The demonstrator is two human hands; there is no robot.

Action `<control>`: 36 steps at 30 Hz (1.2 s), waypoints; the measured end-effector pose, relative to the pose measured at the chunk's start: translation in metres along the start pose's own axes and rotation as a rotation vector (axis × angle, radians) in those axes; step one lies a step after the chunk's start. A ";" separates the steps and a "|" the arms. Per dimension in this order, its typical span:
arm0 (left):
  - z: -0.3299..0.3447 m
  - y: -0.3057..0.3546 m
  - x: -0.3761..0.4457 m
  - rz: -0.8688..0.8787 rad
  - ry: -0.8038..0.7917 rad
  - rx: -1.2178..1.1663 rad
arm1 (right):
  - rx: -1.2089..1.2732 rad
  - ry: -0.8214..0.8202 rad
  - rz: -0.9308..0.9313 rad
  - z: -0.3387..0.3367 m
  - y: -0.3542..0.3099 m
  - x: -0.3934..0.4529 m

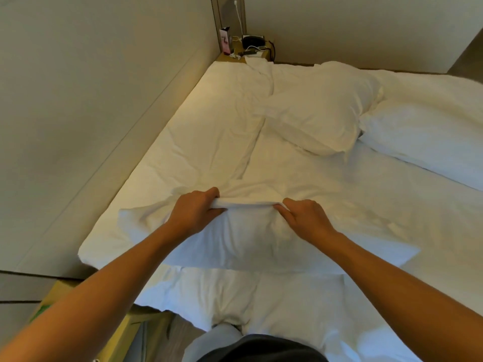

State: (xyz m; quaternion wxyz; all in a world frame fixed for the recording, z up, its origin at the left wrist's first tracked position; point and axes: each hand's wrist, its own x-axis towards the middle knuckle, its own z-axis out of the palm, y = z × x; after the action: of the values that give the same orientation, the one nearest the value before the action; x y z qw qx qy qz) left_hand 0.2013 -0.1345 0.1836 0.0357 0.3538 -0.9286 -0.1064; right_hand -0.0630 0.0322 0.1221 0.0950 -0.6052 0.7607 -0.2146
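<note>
A white pillow (pixel 235 246) lies across the near part of a bed with white sheets (pixel 209 142). My left hand (pixel 196 210) grips the far edge of the pillow, fingers curled over a bunched fold of cloth. My right hand (pixel 305 218) pinches the same fold a short way to the right. Both forearms reach in from the bottom of the view. Two more white pillows (pixel 318 113) (pixel 423 142) lie further up the bed on the right.
A beige padded wall (pixel 104 87) runs along the bed's left side. At the far corner a small bedside table (pixel 245 54) carries a dark device, cables and a small box. A wooden bed edge (pixel 125 333) shows at the lower left.
</note>
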 end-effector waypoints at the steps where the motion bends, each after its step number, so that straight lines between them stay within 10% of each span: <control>1: -0.004 -0.007 -0.006 0.013 -0.003 0.000 | 0.020 -0.002 -0.023 -0.005 -0.010 -0.002; 10: -0.060 -0.042 -0.022 0.164 -0.005 -0.069 | 0.311 -0.101 0.029 -0.056 -0.066 -0.011; 17: 0.021 -0.037 -0.050 0.040 -0.250 -0.119 | 0.267 -0.207 0.261 0.010 -0.056 -0.054; 36: 0.002 -0.030 -0.038 0.075 0.009 0.012 | 0.117 0.149 0.458 -0.015 -0.022 -0.099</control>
State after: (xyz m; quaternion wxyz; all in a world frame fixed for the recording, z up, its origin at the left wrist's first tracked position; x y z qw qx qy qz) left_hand 0.2489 -0.1313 0.1753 0.0415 0.3193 -0.9417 -0.0979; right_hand -0.0249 0.1267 0.1337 0.1196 -0.3929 0.8693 -0.2749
